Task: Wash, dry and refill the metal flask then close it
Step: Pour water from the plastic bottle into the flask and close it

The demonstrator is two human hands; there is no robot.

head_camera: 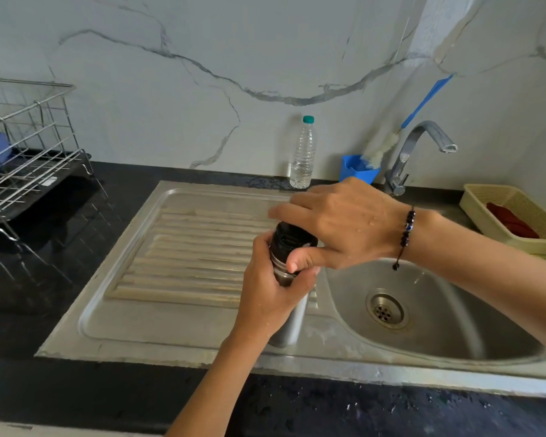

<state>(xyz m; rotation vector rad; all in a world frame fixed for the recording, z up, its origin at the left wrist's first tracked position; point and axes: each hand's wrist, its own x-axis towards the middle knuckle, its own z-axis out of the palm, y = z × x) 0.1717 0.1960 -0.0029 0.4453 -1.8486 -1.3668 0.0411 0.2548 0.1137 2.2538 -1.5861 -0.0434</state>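
Cylindrical metal flask (pixel 289 323), frame centre over the steel sink's drainboard (pixel 186 247), gripped by left hand (pixel 268 288); right hand (pixel 344 225) fingers clamp its black lid (pixel 292 242): whether closing or opening is unclear.

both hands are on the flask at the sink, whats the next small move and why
Probably a twist of the black cap with the right hand while the left hand steadies the metal flask. The left grips the neck, the right thumb and fingers sit around the cap, and the flask stands upright on the drainboard. Which way to turn isn't shown.
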